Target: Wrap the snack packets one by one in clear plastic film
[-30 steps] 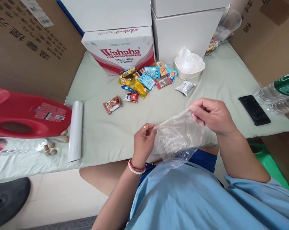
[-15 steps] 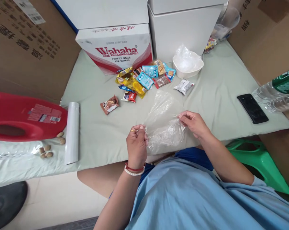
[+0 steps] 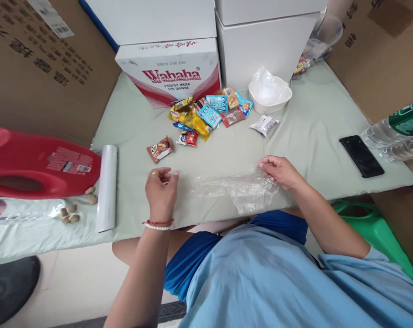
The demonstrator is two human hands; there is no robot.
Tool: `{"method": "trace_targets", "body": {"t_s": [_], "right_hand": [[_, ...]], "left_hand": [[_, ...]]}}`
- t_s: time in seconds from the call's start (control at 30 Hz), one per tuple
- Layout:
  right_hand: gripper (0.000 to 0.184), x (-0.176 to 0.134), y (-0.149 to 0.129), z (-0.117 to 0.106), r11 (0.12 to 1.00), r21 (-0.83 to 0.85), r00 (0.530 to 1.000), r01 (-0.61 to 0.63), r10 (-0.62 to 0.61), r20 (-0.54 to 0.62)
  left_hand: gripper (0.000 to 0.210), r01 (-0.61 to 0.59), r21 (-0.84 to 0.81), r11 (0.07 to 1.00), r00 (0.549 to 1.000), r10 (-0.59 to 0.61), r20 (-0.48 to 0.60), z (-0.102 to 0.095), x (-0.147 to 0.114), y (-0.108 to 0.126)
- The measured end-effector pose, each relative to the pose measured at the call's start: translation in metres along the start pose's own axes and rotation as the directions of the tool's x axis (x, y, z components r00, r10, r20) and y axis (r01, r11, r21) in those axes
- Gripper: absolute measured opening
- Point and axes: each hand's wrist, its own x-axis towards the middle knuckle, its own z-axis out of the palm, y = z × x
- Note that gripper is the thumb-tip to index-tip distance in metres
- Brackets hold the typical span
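Note:
A clear, crumpled plastic bag [image 3: 249, 189] stretches in a narrow band between my hands, above the table's front edge. My right hand [image 3: 280, 172] pinches its right end between thumb and fingers. At the other end, my left hand [image 3: 162, 189] has its fingers curled towards the thumb; the film beside them is faint and blurred, though the bag appears drawn out from there. Beyond my hands lie a brown snack packet [image 3: 160, 149], a pile of small snack packets [image 3: 209, 116] and a silver-white packet [image 3: 264, 124].
A white bowl [image 3: 271, 107] with clear plastic in it stands near the white boxes [image 3: 264, 50] and the Wahaha carton [image 3: 172, 77]. At left are a red jug [image 3: 56, 159], a white roll [image 3: 106, 189] and several nuts [image 3: 69, 214]. A phone [image 3: 362, 156] and bottles [image 3: 406, 120] lie right.
My left hand has moved left, away from my right hand. The bag has gone from a wide, spread shape to a low, narrow stretch. My right hand has barely shifted.

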Motion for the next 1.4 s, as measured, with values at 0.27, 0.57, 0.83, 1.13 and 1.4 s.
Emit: {"method": "trace_targets", "body": {"t_s": [0.27,0.57,0.83,1.13,1.4], "right_hand": [[0.034,0.006,0.015,0.013,1.000,-0.024,0.996,0.002,-0.004,-0.086],[0.037,0.010,0.009,-0.010,0.986,-0.145,0.992,-0.085,0.070,-0.109],[0.022,0.014,0.019,-0.041,0.738,-0.669,0.996,0.086,-0.057,0.065],[0.022,0.026,0.006,-0.011,0.256,-0.566,0.607,0.784,-0.510,0.610],[0.014,0.090,0.003,0.008,0.886,-0.369,0.953,0.279,-0.302,-0.003]], "left_hand": [[0.040,-0.858,-0.023,0.513,0.423,0.731,0.535,0.044,-0.086,0.002],[0.027,-0.836,0.001,0.549,0.461,0.700,0.546,0.037,-0.045,-0.035],[0.038,-0.808,0.054,0.587,0.394,0.470,0.789,-0.015,-0.010,-0.046],[0.030,-0.543,0.356,0.760,0.761,0.267,0.591,0.017,-0.028,-0.014],[0.059,-0.612,0.452,0.649,0.713,0.205,0.671,0.047,-0.031,-0.020]]}}
